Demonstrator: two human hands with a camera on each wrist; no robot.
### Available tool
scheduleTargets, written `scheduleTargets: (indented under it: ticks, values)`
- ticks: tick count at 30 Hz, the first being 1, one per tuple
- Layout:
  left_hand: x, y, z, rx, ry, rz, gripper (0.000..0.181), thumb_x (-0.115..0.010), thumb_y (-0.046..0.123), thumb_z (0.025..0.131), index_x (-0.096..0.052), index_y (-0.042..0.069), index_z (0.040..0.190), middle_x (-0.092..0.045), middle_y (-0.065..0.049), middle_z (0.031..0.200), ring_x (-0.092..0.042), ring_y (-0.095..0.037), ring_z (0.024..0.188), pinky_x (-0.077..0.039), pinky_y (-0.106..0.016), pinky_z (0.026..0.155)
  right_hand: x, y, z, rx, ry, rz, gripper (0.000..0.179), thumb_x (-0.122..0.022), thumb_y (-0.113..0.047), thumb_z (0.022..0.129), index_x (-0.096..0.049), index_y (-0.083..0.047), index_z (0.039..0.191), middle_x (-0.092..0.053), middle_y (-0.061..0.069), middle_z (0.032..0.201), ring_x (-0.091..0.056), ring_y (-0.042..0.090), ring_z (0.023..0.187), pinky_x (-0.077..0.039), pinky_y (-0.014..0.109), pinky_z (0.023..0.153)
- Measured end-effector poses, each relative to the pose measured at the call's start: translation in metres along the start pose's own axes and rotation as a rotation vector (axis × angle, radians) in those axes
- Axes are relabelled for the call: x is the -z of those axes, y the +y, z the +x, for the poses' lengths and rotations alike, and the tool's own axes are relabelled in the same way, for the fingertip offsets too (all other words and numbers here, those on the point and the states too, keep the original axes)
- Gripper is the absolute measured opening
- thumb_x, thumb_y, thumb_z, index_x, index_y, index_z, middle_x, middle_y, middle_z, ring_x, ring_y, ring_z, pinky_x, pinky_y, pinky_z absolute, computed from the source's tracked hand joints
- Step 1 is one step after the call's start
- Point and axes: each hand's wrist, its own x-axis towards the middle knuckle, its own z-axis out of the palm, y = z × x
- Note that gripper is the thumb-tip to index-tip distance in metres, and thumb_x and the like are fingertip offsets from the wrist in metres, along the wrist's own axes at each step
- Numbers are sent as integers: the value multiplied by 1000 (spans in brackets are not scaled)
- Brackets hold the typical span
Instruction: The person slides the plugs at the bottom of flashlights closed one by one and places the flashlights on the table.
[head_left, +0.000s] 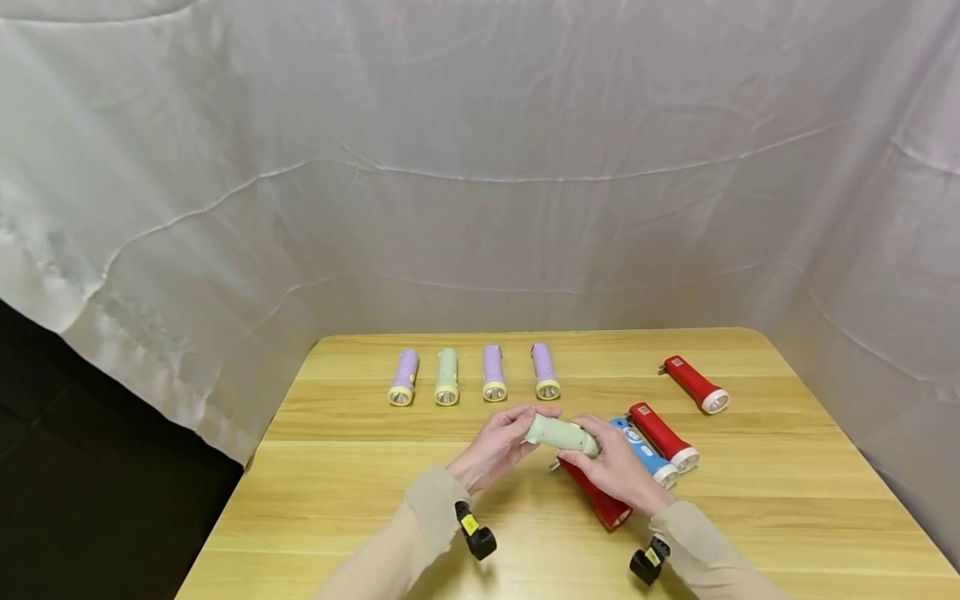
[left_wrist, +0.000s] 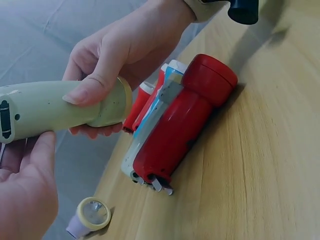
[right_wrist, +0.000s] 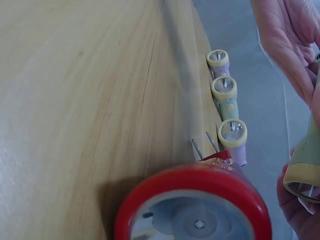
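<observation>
A pale green flashlight (head_left: 558,435) is held above the table between both hands. My left hand (head_left: 498,442) grips its tail end, where the left wrist view shows a dark slot. Around the head end, my right hand (head_left: 618,467) has its thumb on top and its fingers underneath. In the right wrist view the yellow-rimmed lens (right_wrist: 305,185) faces down. Below the right hand lies a red flashlight (head_left: 596,496), partly covered by it, with metal prongs (left_wrist: 160,186) out at its tail. Another pale green flashlight (left_wrist: 142,145) lies against that red one, hidden in the head view.
A row of several purple and green flashlights (head_left: 492,371) lies along the back of the wooden table (head_left: 337,467). To the right are a blue flashlight (head_left: 645,454), a red flashlight (head_left: 663,437) next to it, and another red flashlight (head_left: 693,383) farther back. Grey curtains (head_left: 480,233) surround the table.
</observation>
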Motion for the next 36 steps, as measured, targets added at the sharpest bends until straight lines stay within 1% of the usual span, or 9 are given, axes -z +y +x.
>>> scheduleTargets:
  ticks: [9, 14, 18, 22, 26, 30, 32, 34, 36]
  values:
    - [-2, -1, 2, -10, 53, -6, 45, -45, 34, 108, -61, -1, 132, -68, 6, 120, -60, -5, 107, -52, -15, 95, -3, -1, 1, 4, 49, -35, 35, -83, -14, 82, -69, -8, 114, -71, 2, 102, -59, 9, 86, -52, 26, 74]
    - [-5, 1, 3, -20, 72, 22, 43, -43, 34, 108, -64, 1, 127, -68, 2, 125, -60, -5, 107, -53, -16, 95, -2, -3, 0, -17, 29, -29, 34, -82, -16, 84, -69, -9, 114, -71, 1, 101, -58, 7, 85, -51, 24, 73]
    - [-4, 5, 4, -38, 73, 85, 48, -39, 34, 109, -62, -4, 128, -64, -3, 129, -61, -6, 110, -54, -21, 98, 1, -5, 1, -46, 1, -26, 33, -80, -23, 86, -69, -10, 114, -69, -2, 99, -56, 6, 82, -49, 23, 71]
    - [-3, 10, 7, -38, 90, 172, 51, -38, 35, 110, -60, -6, 130, -61, -13, 135, -63, -8, 112, -55, -25, 99, 3, -8, 3, -98, -47, -6, 34, -78, -31, 89, -68, -11, 115, -68, -4, 95, -55, 7, 79, -47, 22, 70]
    - [-1, 13, 9, -35, 110, 243, 52, -36, 33, 110, -59, -9, 130, -58, -25, 140, -65, -11, 114, -56, -29, 99, 4, -11, 5, -183, -119, 42, 37, -75, -37, 90, -68, -12, 117, -67, -4, 92, -55, 9, 78, -45, 22, 68]
    - [1, 15, 11, -30, 130, 287, 51, -35, 33, 111, -61, -8, 128, -59, -28, 138, -67, -14, 112, -58, -31, 96, 7, -13, 7, -266, -192, 125, 37, -73, -39, 91, -68, -13, 117, -66, -1, 91, -54, 10, 78, -44, 22, 67]
    - [2, 16, 11, -29, 145, 305, 50, -35, 32, 111, -64, -6, 126, -61, -28, 136, -68, -15, 110, -59, -32, 94, 9, -13, 8, -273, -232, 173, 36, -71, -37, 93, -68, -10, 117, -66, 2, 93, -54, 9, 78, -45, 21, 66]
    - [3, 18, 12, -25, 164, 325, 48, -37, 32, 111, -66, -3, 123, -63, -26, 132, -69, -15, 107, -60, -32, 92, 12, -13, 9, -248, -281, 235, 36, -68, -32, 96, -67, -5, 120, -68, 7, 97, -55, 7, 79, -48, 21, 67]
    - [4, 19, 12, -17, 179, 335, 47, -38, 33, 110, -68, -2, 121, -64, -26, 131, -69, -15, 105, -61, -32, 90, 16, -13, 10, -224, -341, 313, 38, -64, -27, 99, -64, 1, 125, -69, 16, 103, -58, 6, 81, -51, 20, 69]
